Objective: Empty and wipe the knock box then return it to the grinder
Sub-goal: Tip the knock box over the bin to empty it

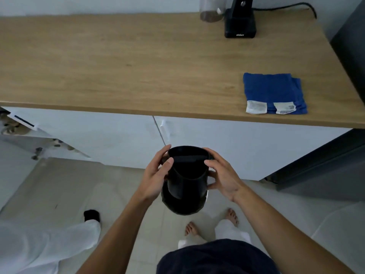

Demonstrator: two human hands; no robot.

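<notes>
I hold a black round knock box (pixel 187 175) with a bar across its mouth, in front of the counter and above a black bin (pixel 182 204) on the floor. My left hand (pixel 156 175) grips its left side and my right hand (pixel 221 175) grips its right side. The box's mouth tilts toward me. A black grinder (pixel 240 18) stands at the counter's far right. A folded blue cloth (pixel 273 93) lies near the counter's front right edge.
The wooden counter (pixel 138 62) runs across the view over white cabinet doors (pixel 217 145). A glass jar (pixel 211 10) with brown contents stands left of the grinder. A dark appliance (pixel 347 46) stands at the right. Another person's leg in white (pixel 49 240) is at lower left.
</notes>
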